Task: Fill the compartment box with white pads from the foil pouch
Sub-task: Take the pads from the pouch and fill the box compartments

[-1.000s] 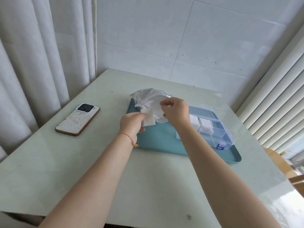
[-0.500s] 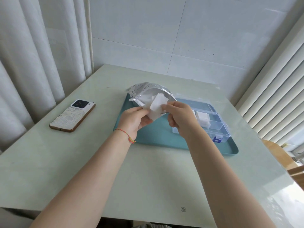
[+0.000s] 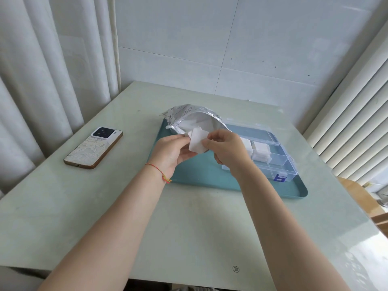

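Observation:
A silver foil pouch (image 3: 189, 114) lies open on the far left of a teal tray (image 3: 294, 190), its mouth facing me. Both hands hold a small stack of white pads (image 3: 197, 141) just in front of that mouth. My left hand (image 3: 172, 152) pinches the stack's left edge, and my right hand (image 3: 226, 150) pinches its right edge. To the right stands a clear compartment box (image 3: 279, 164) with its lid open; white pads (image 3: 260, 150) fill a middle compartment. My right hand hides part of the box.
A phone (image 3: 93, 148) in a pale textured case lies on the table to the left. The pale green table (image 3: 189, 227) meets a tiled wall behind, curtains on the left, blinds on the right. A wooden chair (image 3: 357, 198) stands at the right edge.
The pads have come further out of the pouch toward me, and both hands now hold them together. The view has shifted slightly.

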A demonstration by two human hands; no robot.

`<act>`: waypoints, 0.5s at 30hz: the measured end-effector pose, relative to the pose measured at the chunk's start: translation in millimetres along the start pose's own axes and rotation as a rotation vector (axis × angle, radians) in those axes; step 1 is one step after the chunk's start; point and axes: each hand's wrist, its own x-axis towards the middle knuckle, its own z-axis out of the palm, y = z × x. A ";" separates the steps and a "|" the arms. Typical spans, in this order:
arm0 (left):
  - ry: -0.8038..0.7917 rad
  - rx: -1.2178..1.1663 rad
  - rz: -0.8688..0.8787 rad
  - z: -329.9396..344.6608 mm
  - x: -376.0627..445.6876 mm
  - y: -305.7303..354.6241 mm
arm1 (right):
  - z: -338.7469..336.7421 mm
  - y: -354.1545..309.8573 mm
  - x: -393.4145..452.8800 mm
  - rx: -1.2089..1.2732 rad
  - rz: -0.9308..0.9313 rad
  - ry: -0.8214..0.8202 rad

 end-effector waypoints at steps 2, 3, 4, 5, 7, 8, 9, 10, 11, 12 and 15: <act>-0.018 -0.024 -0.017 1.6 -1.0 1.9 | 1.5 1.4 1.4 -0.048 -0.004 0.022; -0.013 -0.046 -0.033 2.5 -1.2 3.0 | 2.1 1.6 1.8 -0.071 -0.009 0.029; -0.005 -0.072 -0.048 3.0 -1.2 4.5 | 2.8 1.2 2.1 -0.093 -0.016 0.035; 0.000 -0.090 -0.058 3.1 -0.9 5.3 | 3.4 1.2 2.3 -0.111 -0.024 0.039; 0.005 -0.077 -0.045 2.8 -0.8 5.4 | 4.5 1.2 3.0 -0.154 -0.033 0.043; 0.013 -0.056 -0.025 2.8 -0.8 4.0 | 5.0 1.2 3.4 -0.178 -0.038 0.044; 0.028 -0.038 -0.003 2.8 -0.7 2.2 | 5.6 1.8 4.2 -0.199 -0.047 0.046; 0.049 -0.022 0.012 2.8 -0.3 0.6 | 6.2 2.1 4.6 -0.213 -0.055 0.054; 0.072 -0.008 0.018 2.5 0.3 -0.8 | 7.0 2.5 5.1 -0.218 -0.065 0.069; 0.089 0.008 0.019 2.2 1.1 -1.6 | 7.4 2.3 5.1 -0.208 -0.080 0.091; 0.087 0.043 -0.003 2.0 1.8 -1.1 | 7.2 0.3 5.1 -0.163 -0.144 0.163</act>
